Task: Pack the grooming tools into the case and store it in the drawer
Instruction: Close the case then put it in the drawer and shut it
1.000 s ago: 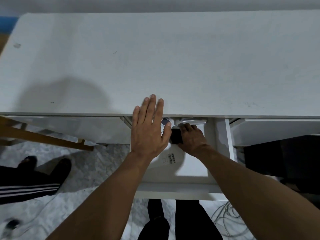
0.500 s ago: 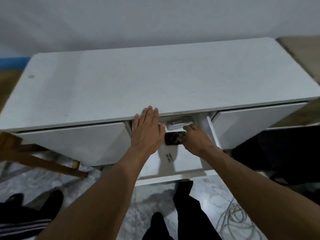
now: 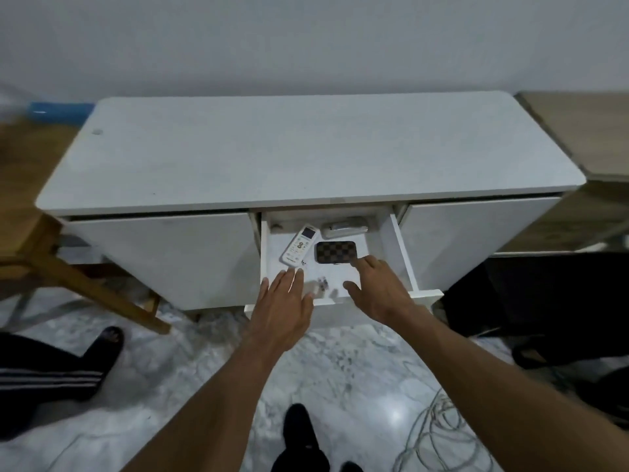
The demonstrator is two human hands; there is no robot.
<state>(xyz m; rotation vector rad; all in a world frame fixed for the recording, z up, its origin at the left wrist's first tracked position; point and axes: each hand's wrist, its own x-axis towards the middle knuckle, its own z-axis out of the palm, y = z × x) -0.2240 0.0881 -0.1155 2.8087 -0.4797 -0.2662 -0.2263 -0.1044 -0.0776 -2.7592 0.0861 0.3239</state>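
Observation:
A small dark checkered case (image 3: 336, 251) lies flat and closed inside the open middle drawer (image 3: 403, 253) of a white cabinet. My right hand (image 3: 377, 287) hovers just in front of the case, fingers spread, one fingertip near its right corner, holding nothing. Over the drawer's front left part my left hand (image 3: 284, 301) is flat and open, empty. No grooming tools are visible outside the case.
A white remote control (image 3: 299, 246) lies left of the case, and a whitish object (image 3: 345, 227) sits at the drawer's back. The cabinet top (image 3: 306, 148) is white. A wooden frame (image 3: 68, 267) stands left, another person's legs (image 3: 51, 366) lower left, cables (image 3: 442, 437) on the marble floor.
My right hand has let go of the case, which now rests in the drawer. Both hands have drawn back toward the drawer's front, and my view has pulled back from the cabinet.

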